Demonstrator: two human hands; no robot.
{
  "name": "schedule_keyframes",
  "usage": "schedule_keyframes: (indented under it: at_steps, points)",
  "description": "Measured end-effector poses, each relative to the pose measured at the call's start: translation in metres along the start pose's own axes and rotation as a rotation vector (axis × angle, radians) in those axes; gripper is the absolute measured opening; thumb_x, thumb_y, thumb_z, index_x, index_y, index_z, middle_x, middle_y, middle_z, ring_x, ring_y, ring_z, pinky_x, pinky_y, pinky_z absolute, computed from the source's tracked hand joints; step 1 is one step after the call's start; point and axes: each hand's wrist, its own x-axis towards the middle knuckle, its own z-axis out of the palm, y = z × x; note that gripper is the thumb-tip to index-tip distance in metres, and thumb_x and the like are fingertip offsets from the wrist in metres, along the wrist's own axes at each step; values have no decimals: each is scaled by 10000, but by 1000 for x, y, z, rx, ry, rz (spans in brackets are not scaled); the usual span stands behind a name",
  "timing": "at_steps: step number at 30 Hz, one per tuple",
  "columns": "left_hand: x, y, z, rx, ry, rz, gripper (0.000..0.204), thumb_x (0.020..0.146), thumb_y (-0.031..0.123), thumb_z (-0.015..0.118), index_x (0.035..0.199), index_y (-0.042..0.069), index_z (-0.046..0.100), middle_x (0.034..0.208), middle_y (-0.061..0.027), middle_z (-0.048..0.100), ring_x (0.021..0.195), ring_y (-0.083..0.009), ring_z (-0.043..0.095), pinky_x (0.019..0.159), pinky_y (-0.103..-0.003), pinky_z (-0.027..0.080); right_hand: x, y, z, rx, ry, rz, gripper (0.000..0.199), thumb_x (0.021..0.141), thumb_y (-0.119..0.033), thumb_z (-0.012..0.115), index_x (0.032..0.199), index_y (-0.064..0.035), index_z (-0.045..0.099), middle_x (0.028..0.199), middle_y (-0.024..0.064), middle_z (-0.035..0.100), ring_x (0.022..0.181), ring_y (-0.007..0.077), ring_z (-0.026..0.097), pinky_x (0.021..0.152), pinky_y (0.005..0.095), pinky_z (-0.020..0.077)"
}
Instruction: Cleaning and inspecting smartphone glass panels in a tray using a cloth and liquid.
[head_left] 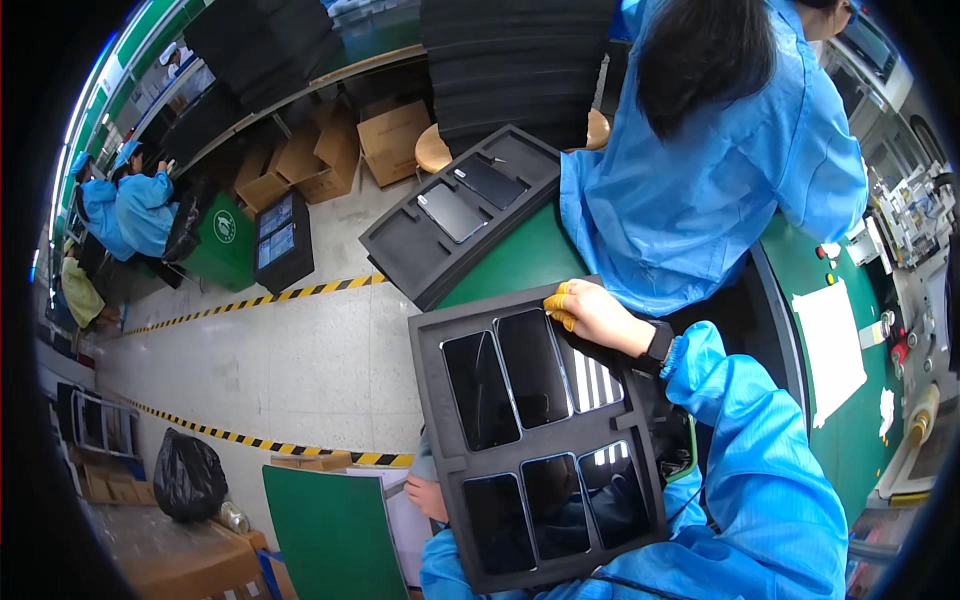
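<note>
Two hands on one dark foam tray [432, 400], held tilted above the near edge of the green tabletop [510, 262]. Right hand [592, 312] at the tray's far right corner, fingers [557, 300] capped in yellow cots and curled over the rim, pinching the foam; black wristband and blue sleeve behind it. Left hand [428, 497] under the tray's near left edge, mostly hidden by the foam, so cannot tell how those fingers lie beyond touching the underside. Six pockets in the tray, five filled with glossy black panels [480, 390] lying flat, the far right pocket showing pale stripes instead. Second foam tray [400, 240] farther off, resting on the tabletop's far left edge and overhanging toward the floor, with two grey panels [452, 212] in its pockets. Tall stack of black foam trays [515, 60] beyond that. Another person in a blue coat [700, 170] just beside the held tray, at the tabletop's far side, bent forward. White sheet [832, 345] lying on the green surface to the right. Off the tabletop: grey floor [300, 360] with yellow-black striped tape, cardboard boxes [390, 140], a black rubbish bag [188, 478], and two more blue-coated people [130, 205] well apart at the far left.
</note>
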Motion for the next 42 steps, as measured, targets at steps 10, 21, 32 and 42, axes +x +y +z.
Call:
schedule_keyframes:
  at_steps: [10, 21, 32, 42]
  points:
    - [-20, -50, 40, -640, -320, 181, 466, 899, 437, 505, 1142, 40, 530, 1064, -113, 547, 1009, -248, 557, 879, -324, 452, -90, -91, -81, 664, -202, 171, 162, 804, -130, 700, 951, -64, 711, 848, 77, 656, 868, 230, 612, 811, 350, 483]
    - [-6, -95, -201, -2031, -1201, -77, 481, 1005, 222, 329, 1416, -25, 306, 1422, -123, 376, 1303, -239, 378, 1099, -343, 257, -273, -176, -9, 1270, 430, 798, 107, 835, -86, 660, 939, -70, 640, 1444, 150, 381, 1396, 244, 256, 1095, 346, 219]
    - [-31, -121, -229, -1753, -1154, -211, 527, 1004, 238, 389, 1452, 0, 247, 1384, -142, 386, 1272, -222, 375, 1084, -306, 240, -288, -216, -27, 931, 214, 559, 138, 860, -147, 674, 973, -74, 647, 1146, 36, 614, 1438, 287, 132, 1124, 417, 180]
    - [-47, -152, -259, -1338, -865, 288, 501, 1003, 192, 374, 1429, -47, 261, 1430, -165, 363, 1307, -246, 355, 1087, -330, 245, -318, -269, -44, 814, 362, 568, 139, 832, -152, 707, 941, -77, 663, 1204, 94, 593, 1404, 284, 254, 1076, 399, 265]
